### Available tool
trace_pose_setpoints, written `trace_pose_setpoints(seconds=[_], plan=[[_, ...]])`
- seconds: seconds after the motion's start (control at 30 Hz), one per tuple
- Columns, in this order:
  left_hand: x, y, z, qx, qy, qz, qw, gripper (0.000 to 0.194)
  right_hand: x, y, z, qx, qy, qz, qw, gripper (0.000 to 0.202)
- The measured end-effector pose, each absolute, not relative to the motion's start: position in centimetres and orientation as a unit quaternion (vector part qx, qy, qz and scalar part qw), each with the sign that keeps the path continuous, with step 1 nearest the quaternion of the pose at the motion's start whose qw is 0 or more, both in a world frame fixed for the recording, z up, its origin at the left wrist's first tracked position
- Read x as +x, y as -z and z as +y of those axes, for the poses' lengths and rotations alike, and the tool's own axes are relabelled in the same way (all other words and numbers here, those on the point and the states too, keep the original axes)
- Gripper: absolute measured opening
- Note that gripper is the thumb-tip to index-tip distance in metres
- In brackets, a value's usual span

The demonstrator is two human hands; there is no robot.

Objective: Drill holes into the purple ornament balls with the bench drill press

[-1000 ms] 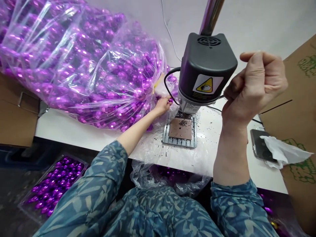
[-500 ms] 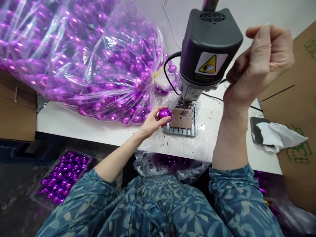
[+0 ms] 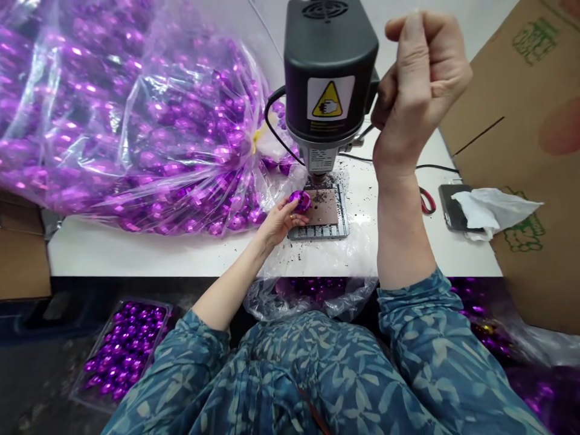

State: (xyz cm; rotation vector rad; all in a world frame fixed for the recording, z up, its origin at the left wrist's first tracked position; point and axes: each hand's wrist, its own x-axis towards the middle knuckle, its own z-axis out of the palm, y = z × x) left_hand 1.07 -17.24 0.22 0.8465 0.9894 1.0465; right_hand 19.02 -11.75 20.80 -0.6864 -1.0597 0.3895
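Note:
A shiny purple faceted ball (image 3: pixel 299 200) is pinched in the fingers of my left hand (image 3: pixel 280 221), at the left edge of a brown plate (image 3: pixel 327 211). That plate lies on the slotted metal base (image 3: pixel 342 229) of a small black drill press (image 3: pixel 330 66), directly below its spindle. My right hand (image 3: pixel 414 90) is raised at the machine's right side, closed in a fist around the end of the lever (image 3: pixel 366 132); the grip itself is mostly hidden by the fingers. Dark shavings lie scattered over the base and the plate.
A large clear bag (image 3: pixel 136 133) full of purple balls fills the left of the white table (image 3: pixel 217 257). A tray (image 3: pixel 124 350) of balls is at lower left. Right are a cardboard box (image 3: pixel 521 157), red-and-black-handled tool (image 3: pixel 427 200), and white tissue (image 3: pixel 493 208) on a dark phone-like object.
The view has shifted, so the machine appears further left. My left hand has brought the ball beside the brown plate and turned it. My right fist stays closed at the lever.

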Motion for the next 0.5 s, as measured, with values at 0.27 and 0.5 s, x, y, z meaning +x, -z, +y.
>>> trace_pose_setpoints(seconds=[0.27,0.5], plan=[[1.7,1.8,-15.2,0.472,-0.471,0.497,0.555,0.057,19.4,-20.4,-12.1,-0.35,-0.183,-0.536,0.746,0.028],[2.6,2.2,-14.4,0.556,-0.458,0.501,0.48,0.063,19.6,-20.4,-12.3,-0.321,-0.173,-0.543,0.756,0.025]])
